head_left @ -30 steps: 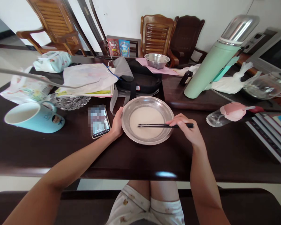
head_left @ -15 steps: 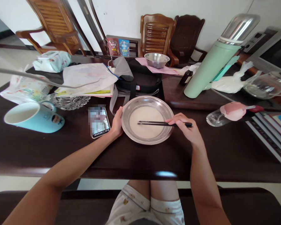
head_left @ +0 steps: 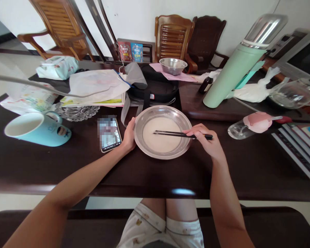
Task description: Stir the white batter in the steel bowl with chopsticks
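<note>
A round metal bowl (head_left: 182, 148) with a pale, creamy liquid (head_left: 161, 143) in it sits on the dark table in front of me. My left hand (head_left: 130, 136) grips the bowl's left rim, its fingers partly hidden behind the edge. Between the fingers of my right hand (head_left: 205, 139) is a pair of black chopsticks (head_left: 174, 134), reaching in over the bowl's right side. Their tips point left and dip into the liquid near its middle. A phone (head_left: 115, 137) with a lit screen lies just left of my left hand.
A light-blue mug (head_left: 38, 129) and a glass dish (head_left: 79, 112) stand at the left. Behind the bowl are a black bag (head_left: 155, 89) and a smaller metal bowl (head_left: 173, 66). To the right are a green thermos (head_left: 235, 69), a pink-topped bottle (head_left: 255, 123) and stacked books (head_left: 297, 148).
The chopstick tips have shifted slightly right and up within the liquid, and their angle has tilted a little. My left hand and the bowl stay where they were.
</note>
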`<action>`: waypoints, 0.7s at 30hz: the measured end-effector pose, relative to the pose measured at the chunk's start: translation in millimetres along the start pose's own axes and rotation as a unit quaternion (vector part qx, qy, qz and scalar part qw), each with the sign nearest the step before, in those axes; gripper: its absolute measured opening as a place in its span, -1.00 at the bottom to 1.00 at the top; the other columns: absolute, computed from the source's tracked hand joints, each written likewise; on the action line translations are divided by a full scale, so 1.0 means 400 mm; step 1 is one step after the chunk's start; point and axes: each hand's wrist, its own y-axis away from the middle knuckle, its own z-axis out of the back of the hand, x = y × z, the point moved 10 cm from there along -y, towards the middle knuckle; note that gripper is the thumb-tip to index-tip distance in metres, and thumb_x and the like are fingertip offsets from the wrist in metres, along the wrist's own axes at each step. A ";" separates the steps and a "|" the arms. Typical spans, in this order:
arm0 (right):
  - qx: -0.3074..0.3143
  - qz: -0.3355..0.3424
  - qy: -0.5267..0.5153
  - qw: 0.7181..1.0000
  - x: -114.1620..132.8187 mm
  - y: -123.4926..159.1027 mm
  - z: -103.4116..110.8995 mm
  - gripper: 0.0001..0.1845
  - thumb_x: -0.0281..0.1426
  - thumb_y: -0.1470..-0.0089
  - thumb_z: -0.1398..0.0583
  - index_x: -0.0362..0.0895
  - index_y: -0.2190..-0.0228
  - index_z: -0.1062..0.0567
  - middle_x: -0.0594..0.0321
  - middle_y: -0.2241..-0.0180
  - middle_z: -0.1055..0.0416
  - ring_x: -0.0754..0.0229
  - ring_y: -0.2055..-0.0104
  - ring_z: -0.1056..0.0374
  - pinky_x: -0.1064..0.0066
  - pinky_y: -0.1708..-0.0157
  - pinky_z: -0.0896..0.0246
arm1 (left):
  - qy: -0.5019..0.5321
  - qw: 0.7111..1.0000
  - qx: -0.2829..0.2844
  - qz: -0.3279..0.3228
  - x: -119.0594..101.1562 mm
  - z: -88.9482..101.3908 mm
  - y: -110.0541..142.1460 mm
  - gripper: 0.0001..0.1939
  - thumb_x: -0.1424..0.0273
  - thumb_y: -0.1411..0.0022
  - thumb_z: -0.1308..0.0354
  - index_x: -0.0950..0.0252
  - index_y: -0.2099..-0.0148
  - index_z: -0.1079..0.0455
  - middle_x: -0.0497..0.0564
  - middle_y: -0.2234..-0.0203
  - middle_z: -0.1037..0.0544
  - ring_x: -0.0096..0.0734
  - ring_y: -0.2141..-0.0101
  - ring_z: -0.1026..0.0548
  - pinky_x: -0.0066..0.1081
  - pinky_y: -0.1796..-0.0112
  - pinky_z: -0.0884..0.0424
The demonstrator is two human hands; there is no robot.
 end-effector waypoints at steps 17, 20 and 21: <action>-0.069 0.004 -0.016 0.998 0.000 0.010 0.048 -0.62 -0.08 -0.31 -0.24 0.05 0.41 -0.74 0.18 0.32 -0.69 0.04 0.21 -0.56 0.15 0.15 -0.47 | -0.009 1.000 -0.005 -0.006 -0.003 0.007 -0.002 -0.48 -0.12 -0.13 -0.32 0.24 0.16 -0.59 0.09 0.18 -0.72 0.15 -0.09 -0.58 -0.08 -0.08 -0.50; -0.071 0.011 -0.050 0.996 0.003 0.016 0.055 -0.56 -0.09 -0.33 -0.21 0.04 0.48 -0.73 0.18 0.41 -0.65 0.05 0.29 -0.56 0.16 0.21 -0.47 | -0.008 1.000 -0.002 -0.008 -0.004 0.004 -0.001 -0.47 -0.12 -0.15 -0.31 0.25 0.13 -0.59 0.09 0.18 -0.72 0.16 -0.09 -0.58 -0.08 -0.08 -0.51; -0.053 0.012 -0.052 0.997 0.005 0.014 0.044 -0.55 -0.08 -0.33 -0.21 0.04 0.49 -0.72 0.18 0.42 -0.66 0.03 0.28 -0.56 0.15 0.21 -0.47 | -0.006 1.000 0.001 -0.008 -0.004 0.002 0.000 -0.47 -0.12 -0.15 -0.30 0.25 0.12 -0.59 0.09 0.18 -0.72 0.16 -0.09 -0.58 -0.07 -0.08 -0.51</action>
